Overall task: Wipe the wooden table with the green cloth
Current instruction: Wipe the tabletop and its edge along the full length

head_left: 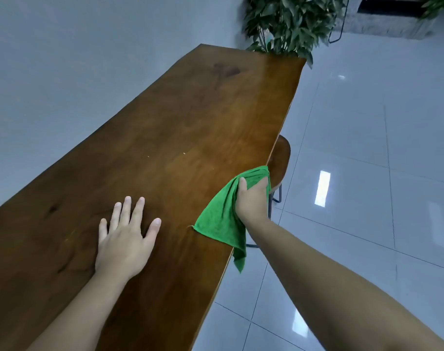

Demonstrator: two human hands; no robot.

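A long, dark brown wooden table [180,127] runs from the near left to the far middle. My right hand [252,198] grips a bunched green cloth [221,219] at the table's right edge. Part of the cloth lies on the wood and one corner hangs down over the edge. My left hand [126,239] rests flat on the tabletop with its fingers spread, palm down, to the left of the cloth. A few tiny pale crumbs [184,153] lie on the wood beyond both hands.
A round wooden stool [280,160] with dark metal legs stands under the table's right edge, just past my right hand. A leafy potted plant [289,21] stands at the table's far end. Glossy pale floor tiles [367,173] lie to the right, a grey wall on the left.
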